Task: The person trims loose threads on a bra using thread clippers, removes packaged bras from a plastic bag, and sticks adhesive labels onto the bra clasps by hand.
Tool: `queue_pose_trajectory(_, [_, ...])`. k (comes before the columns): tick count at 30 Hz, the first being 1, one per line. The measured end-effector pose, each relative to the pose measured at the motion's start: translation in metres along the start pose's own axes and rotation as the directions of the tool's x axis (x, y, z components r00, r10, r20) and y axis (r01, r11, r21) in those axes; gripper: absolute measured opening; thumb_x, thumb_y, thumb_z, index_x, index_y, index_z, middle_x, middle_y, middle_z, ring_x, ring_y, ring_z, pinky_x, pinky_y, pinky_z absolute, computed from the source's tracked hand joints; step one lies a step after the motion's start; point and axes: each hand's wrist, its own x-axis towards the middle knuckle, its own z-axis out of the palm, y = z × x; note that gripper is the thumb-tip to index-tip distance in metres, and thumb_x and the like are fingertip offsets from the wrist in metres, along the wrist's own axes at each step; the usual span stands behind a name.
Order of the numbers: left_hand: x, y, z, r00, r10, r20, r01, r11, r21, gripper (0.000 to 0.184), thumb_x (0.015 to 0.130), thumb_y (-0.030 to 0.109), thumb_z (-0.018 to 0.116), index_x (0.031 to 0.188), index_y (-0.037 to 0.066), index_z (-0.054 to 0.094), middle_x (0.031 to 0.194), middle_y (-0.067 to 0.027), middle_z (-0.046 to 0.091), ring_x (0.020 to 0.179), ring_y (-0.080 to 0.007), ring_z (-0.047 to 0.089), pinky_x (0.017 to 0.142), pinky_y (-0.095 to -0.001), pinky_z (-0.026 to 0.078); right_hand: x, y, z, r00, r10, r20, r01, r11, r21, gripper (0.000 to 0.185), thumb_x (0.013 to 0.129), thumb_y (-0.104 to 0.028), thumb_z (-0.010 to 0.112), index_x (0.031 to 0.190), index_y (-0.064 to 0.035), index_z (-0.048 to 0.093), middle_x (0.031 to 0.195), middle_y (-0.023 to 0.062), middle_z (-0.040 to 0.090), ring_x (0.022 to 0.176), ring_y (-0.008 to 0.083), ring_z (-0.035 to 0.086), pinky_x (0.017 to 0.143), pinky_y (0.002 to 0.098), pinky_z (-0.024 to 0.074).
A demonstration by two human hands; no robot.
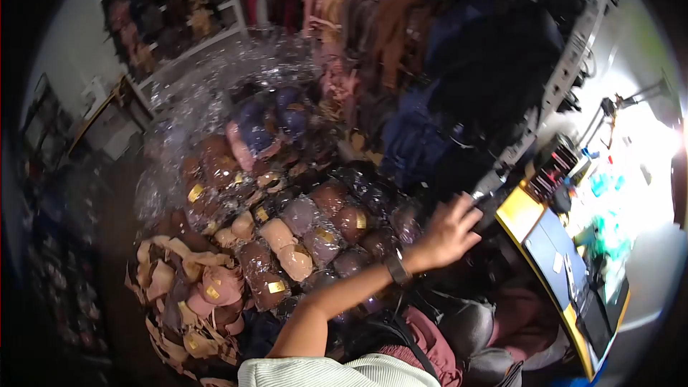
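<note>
My left hand reaches across to the right with its fingers spread, and nothing shows in it. A dark band is around its wrist. Below and left of the forearm lies a heap of moulded bras in clear plastic, among them a beige bra and a brown bra with a yellow label. A loose pile of pink and tan bras lies further left. Dark fabric surrounds the hand; whether the fingers touch it I cannot tell. My right hand is out of view.
Garments hang along the back, with dark ones beside a perforated metal upright. At right stands a yellow-edged table bearing a dark blue folder. Crumpled clear plastic covers the far heap. Grey and maroon bras lie nearby.
</note>
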Motion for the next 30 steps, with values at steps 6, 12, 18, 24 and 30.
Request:
queue_pose_trajectory(6, [-0.053,0.185,0.041,0.750,0.372,0.547,0.323,0.516,-0.793,0.036,0.095,0.031,0.050,0.087,-0.002,0.060,0.079,-0.0179,0.060,0.077,-0.0364,0.058,0.068,-0.0413,0.045,-0.025,0.022,0.009,0.994,0.099,-0.037,-0.093,0.987,0.131,0.029,0.087,-0.028,0.061,0.095,-0.0001,0.060,0.093,0.0099,0.058,0.084,0.0197,0.052,0.074,0.0327,0.0458])
queue_pose_trajectory(12, [-0.109,0.234,0.095,0.046,0.493,0.869,0.673,0.627,-0.391,0.073,0.095,0.058,0.032,0.077,-0.007,0.059,0.064,-0.0177,0.056,0.064,-0.0270,0.058,0.063,-0.0383,0.045,-0.065,0.050,-0.007,0.939,0.285,-0.195,-0.215,0.924,0.315,0.031,0.089,-0.031,0.060,0.092,-0.0003,0.060,0.091,0.0091,0.057,0.083,0.0186,0.050,0.073,0.0327,0.0445])
queue_pose_trajectory(18, [-0.107,0.262,0.113,0.039,0.497,0.867,0.970,-0.226,0.086,0.040,0.087,0.038,0.065,0.105,0.003,0.060,0.093,-0.0020,0.064,0.081,-0.0110,0.061,0.073,-0.0251,0.049,-0.087,0.051,-0.050,0.998,-0.014,0.054,-0.023,0.780,0.626,0.050,0.080,-0.025,0.069,0.116,0.0055,0.051,0.112,0.0129,0.060,0.102,0.0220,0.057,0.090,0.0336,0.0431])
queue_pose_trajectory(24, [-0.048,0.224,0.119,0.227,0.374,0.899,0.753,-0.653,0.081,0.020,0.088,0.012,0.060,0.107,0.004,0.062,0.105,-0.0066,0.066,0.097,-0.0168,0.063,0.089,-0.0333,0.050,-0.053,-0.010,-0.132,0.914,-0.125,0.385,0.000,0.951,0.311,0.068,0.073,-0.010,0.072,0.132,0.0027,0.040,0.129,0.0080,0.049,0.118,0.0167,0.044,0.100,0.0314,0.0348])
queue_pose_trajectory(30, [-0.010,0.087,0.074,0.408,0.013,0.913,0.711,-0.632,-0.308,0.032,0.091,0.015,0.057,0.123,0.011,0.052,0.108,-0.0119,0.064,0.099,-0.0241,0.062,0.089,-0.0407,0.050,0.006,-0.066,-0.171,0.653,-0.119,0.748,0.080,0.993,0.088,0.056,0.085,-0.010,0.067,0.131,0.0052,0.039,0.118,0.0127,0.058,0.107,0.0181,0.056,0.090,0.0322,0.0456])
